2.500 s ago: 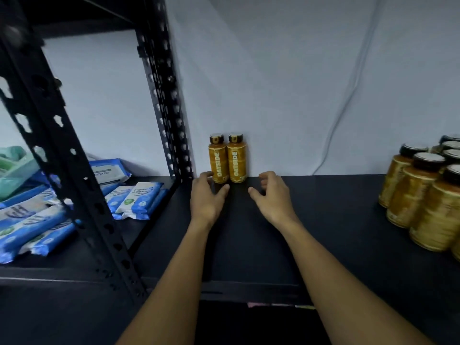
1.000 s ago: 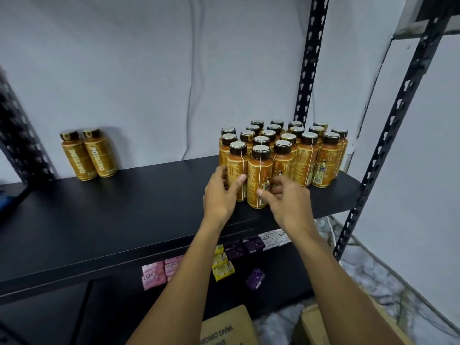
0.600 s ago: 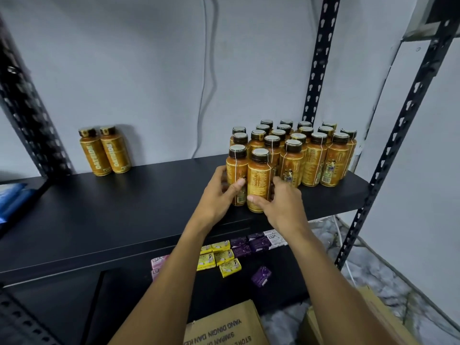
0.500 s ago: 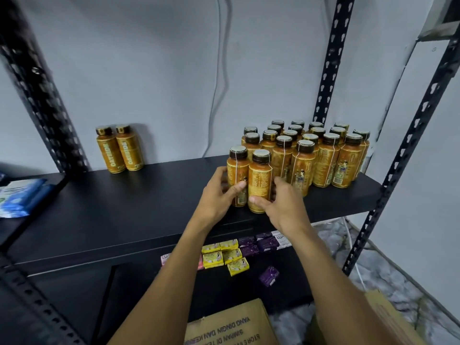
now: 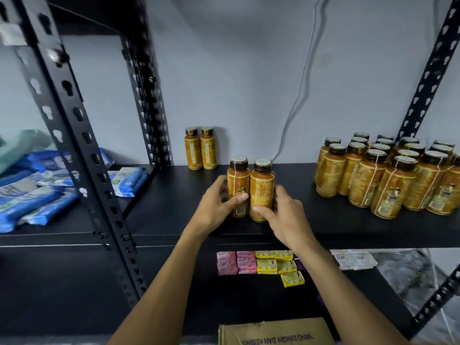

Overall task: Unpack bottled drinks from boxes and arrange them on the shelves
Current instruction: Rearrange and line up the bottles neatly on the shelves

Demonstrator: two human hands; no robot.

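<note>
Black shelf (image 5: 323, 227) against a grey wall: near its front edge the left hand (image 5: 216, 202) wraps fingers and thumb round the left bottle (image 5: 238, 180) and the right hand (image 5: 286, 215) curls round the right bottle (image 5: 261, 188), the two touching. Best to hold them upright and pressed together, then set them squarely before the placed pair (image 5: 201, 151) at the wall. Fingers hide both bases, so whether they rest on the shelf is unclear; the cardboard box (image 5: 273, 332) is cut off below.

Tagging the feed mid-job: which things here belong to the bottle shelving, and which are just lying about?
Job: left hand, gripping the left bottle; right hand, gripping the right bottle; bottle pair by the wall; bottle cluster; shelf; cardboard box.
Lying about: blue packets; small coloured packs below; wall cable.
</note>
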